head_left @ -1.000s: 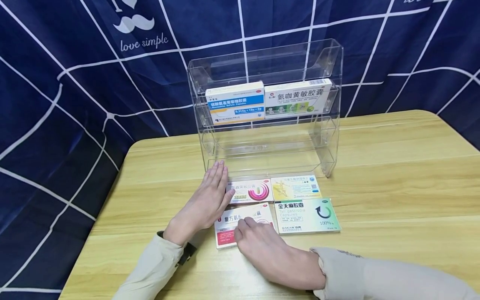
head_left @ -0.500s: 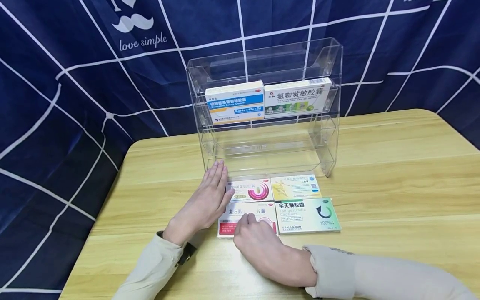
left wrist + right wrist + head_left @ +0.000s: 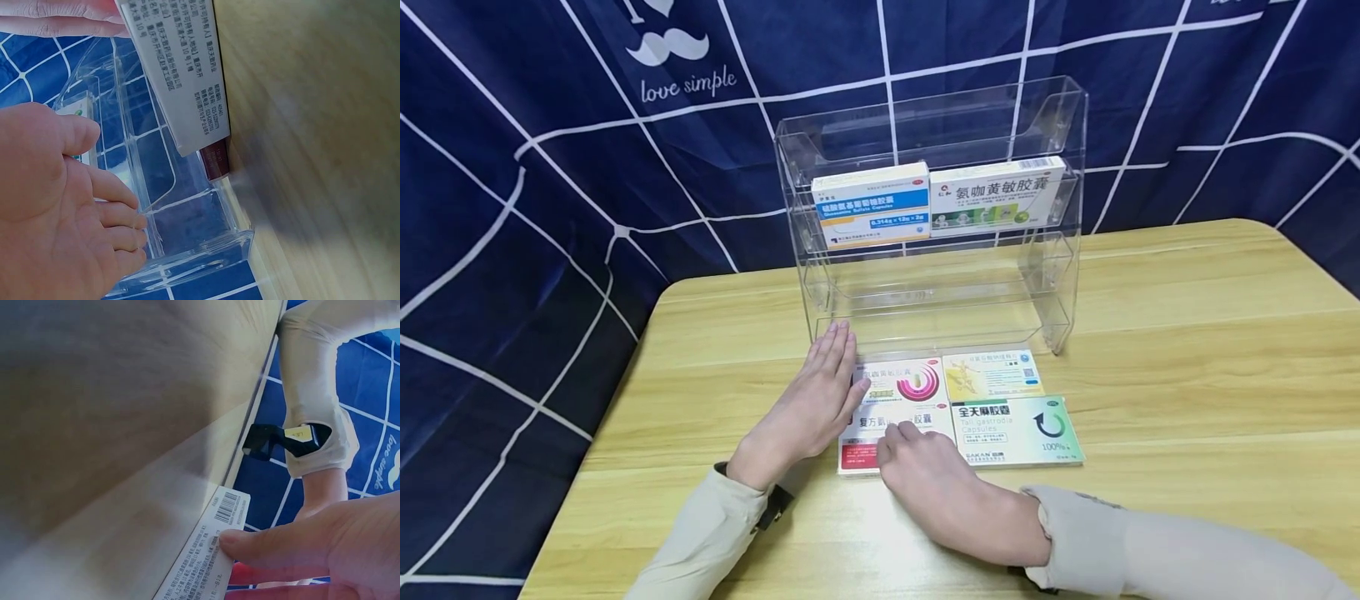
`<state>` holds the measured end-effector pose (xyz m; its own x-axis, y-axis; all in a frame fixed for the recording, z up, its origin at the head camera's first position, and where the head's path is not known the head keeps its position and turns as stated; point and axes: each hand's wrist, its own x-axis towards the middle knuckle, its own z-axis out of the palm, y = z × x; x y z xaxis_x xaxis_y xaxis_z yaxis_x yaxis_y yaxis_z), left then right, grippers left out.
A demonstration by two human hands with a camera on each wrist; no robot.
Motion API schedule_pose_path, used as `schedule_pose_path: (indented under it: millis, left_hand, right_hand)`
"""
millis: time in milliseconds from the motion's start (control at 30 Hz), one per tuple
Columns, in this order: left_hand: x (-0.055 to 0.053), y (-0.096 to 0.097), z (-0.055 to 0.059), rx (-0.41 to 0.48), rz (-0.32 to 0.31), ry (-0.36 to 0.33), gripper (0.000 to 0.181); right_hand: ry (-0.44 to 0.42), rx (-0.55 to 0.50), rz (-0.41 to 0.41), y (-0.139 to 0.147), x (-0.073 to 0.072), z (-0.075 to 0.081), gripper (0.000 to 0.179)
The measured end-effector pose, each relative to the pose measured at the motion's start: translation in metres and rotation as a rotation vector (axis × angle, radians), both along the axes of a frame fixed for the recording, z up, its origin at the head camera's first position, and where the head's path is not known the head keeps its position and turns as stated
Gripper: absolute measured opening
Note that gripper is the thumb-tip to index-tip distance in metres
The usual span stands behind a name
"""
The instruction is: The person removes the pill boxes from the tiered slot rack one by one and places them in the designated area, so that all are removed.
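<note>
My left hand (image 3: 805, 408) lies along the left side of two medicine boxes, fingers straight and reaching to the rack's lower left corner. With curled fingers on top and the thumb (image 3: 240, 544) against its near side, my right hand (image 3: 947, 500) grips a red-and-white medicine box (image 3: 859, 457). Directly behind it lies a medicine box with pink rings (image 3: 919, 379). To the right are a yellow-and-white box (image 3: 992, 377) and a green-and-white box (image 3: 1018, 429), so the boxes form two rows. My right hand hides part of the red-and-white box.
A clear plastic tiered rack (image 3: 940, 323) stands behind the boxes. One tier holds a blue-and-white box (image 3: 872, 208) and a green-and-white capsule box (image 3: 996, 198) side by side. A dark blue checked cloth (image 3: 700, 167) hangs behind and left of the wooden table (image 3: 1187, 358).
My right hand has pushed the red-and-white box forward and squared it, closing the gap to the pink-ringed box. The left hand has stayed in place.
</note>
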<state>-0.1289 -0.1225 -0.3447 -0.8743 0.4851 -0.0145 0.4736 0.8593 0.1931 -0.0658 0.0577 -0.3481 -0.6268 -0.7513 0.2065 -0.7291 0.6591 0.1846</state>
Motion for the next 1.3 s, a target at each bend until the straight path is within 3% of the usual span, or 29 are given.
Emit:
schedule_pose_path:
  millis: [200, 400, 567, 967, 1133, 1300]
  left_hand:
    - [0.0, 0.001, -0.001, 0.001, 0.001, 0.001, 0.063]
    - [0.0, 0.002, -0.001, 0.0, 0.001, -0.002, 0.063]
    - [0.0, 0.003, -0.001, -0.005, 0.003, 0.007, 0.062]
    - [-0.001, 0.004, -0.002, 0.001, 0.006, 0.003, 0.063]
    - [-0.001, 0.002, -0.002, 0.005, 0.009, 0.007, 0.063]
    - [-0.001, 0.0, -0.002, 0.006, 0.003, 0.014, 0.064]
  right_hand:
    - [-0.051, -0.035, 0.021, 0.004, -0.003, 0.002, 0.012]
    - [-0.133, -0.177, 0.037, 0.012, -0.013, 0.01, 0.009]
    - [-0.148, -0.253, 0.026, 0.021, -0.026, 0.023, 0.016]
    - [-0.222, -0.357, -0.147, 0.05, -0.053, 0.049, 0.022]
    - [-0.192, -0.404, -0.169, 0.061, -0.064, 0.054, 0.022]
    - [-0.132, -0.524, -0.168, 0.078, -0.081, 0.066, 0.017]
